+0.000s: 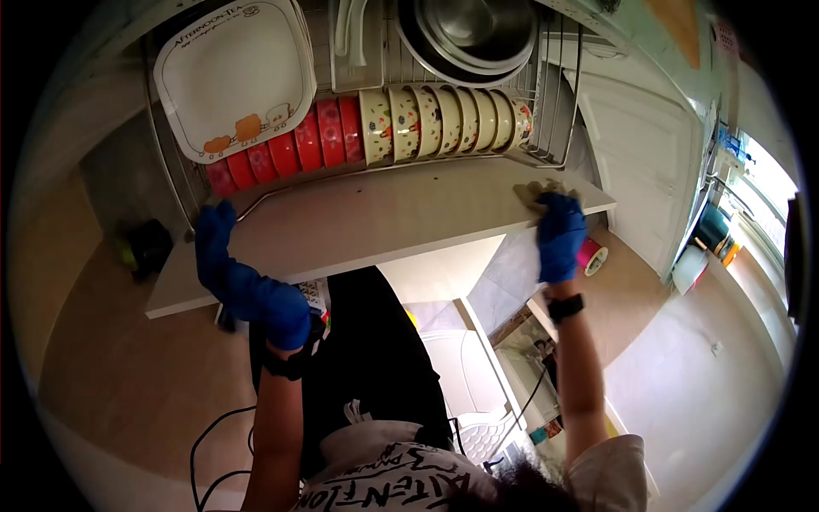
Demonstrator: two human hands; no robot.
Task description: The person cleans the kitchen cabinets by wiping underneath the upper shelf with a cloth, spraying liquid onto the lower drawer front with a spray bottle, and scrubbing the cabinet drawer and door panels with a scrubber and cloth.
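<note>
My left hand (235,269), in a blue rubber glove, is at the left end of the pale drawer front (384,209). Its fingers are closed at the corner of the metal wire rack (179,192). My right hand (561,235), gloved in blue too, presses a beige cloth (533,196) onto the right end of the board. Red bowls (309,141) and cream patterned bowls (426,124) stand on edge in a row behind the board. Square white plates (235,77) lean at the rack's left.
Metal bowls (469,34) and a clear holder with white spoons (354,43) sit at the back of the rack. A white cabinet door (636,145) stands to the right. Below the board, a white chair (452,367) shows. A dark object (147,247) is at the left.
</note>
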